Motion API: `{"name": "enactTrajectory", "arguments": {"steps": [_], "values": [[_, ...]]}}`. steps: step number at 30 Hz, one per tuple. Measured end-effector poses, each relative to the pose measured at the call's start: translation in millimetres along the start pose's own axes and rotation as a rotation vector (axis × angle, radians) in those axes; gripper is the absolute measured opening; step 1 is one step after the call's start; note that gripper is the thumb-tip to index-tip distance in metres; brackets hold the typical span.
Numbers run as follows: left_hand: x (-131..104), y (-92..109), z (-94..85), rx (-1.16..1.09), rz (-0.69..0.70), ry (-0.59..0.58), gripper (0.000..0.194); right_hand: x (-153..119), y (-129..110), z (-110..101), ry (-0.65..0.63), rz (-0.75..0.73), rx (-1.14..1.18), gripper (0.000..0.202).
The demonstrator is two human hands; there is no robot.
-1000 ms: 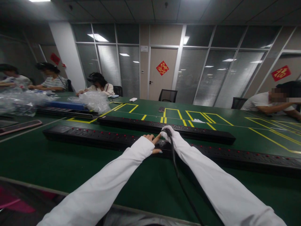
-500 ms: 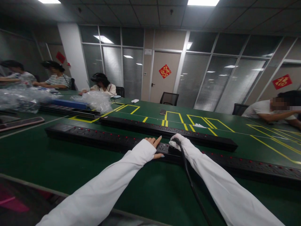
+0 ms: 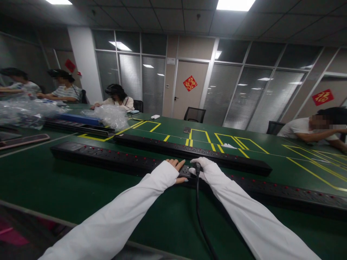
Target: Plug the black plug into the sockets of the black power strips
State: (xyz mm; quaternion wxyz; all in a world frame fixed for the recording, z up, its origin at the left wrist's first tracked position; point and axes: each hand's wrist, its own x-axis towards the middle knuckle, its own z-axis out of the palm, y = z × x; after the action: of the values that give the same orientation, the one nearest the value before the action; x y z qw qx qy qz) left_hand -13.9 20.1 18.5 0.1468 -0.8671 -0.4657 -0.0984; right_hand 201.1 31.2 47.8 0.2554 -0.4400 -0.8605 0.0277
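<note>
A long black power strip (image 3: 121, 159) with red switches runs across the table in front of me. My left hand (image 3: 177, 169) grips it near the middle, fingers over the top and thumb along the near side. In a white glove, my right hand (image 3: 203, 169) holds a black plug (image 3: 198, 168) just right of the left hand, over the strip's sockets. Its black cord (image 3: 198, 209) hangs down toward me across the table edge. Whether the plug's pins touch a socket is hidden. Behind lies a second black power strip (image 3: 235, 159), parallel to the first.
Clear plastic bags (image 3: 111, 116) and a blue box (image 3: 78, 119) lie at the left on the green table (image 3: 94, 195). A phone (image 3: 24, 141) is near the left edge. Yellow tape marks the table. Several people sit around it, and a chair (image 3: 195, 115) stands behind.
My right hand has turned and shifted slightly left with the plug, which now shows upright. The cord has swung left and hangs straighter. My left hand stays on the strip.
</note>
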Motion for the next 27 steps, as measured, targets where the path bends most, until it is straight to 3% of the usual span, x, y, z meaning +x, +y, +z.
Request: {"name": "enactTrajectory", "arguments": {"steps": [9,20,27], "values": [[-1.3,1.1,-1.3,0.007,0.002,0.012,0.076,-0.4,3.7,-0.3,-0.022,0.022,0.119,0.033],[-1.7,1.9,-1.5,0.011,-0.006,0.038,0.077,7.1,5.0,3.8,-0.081,0.187,0.538,0.034],[-1.1,1.3,-2.0,-0.003,-0.008,0.009,0.078,9.8,5.9,6.0,-0.095,0.218,0.642,0.036]]}}
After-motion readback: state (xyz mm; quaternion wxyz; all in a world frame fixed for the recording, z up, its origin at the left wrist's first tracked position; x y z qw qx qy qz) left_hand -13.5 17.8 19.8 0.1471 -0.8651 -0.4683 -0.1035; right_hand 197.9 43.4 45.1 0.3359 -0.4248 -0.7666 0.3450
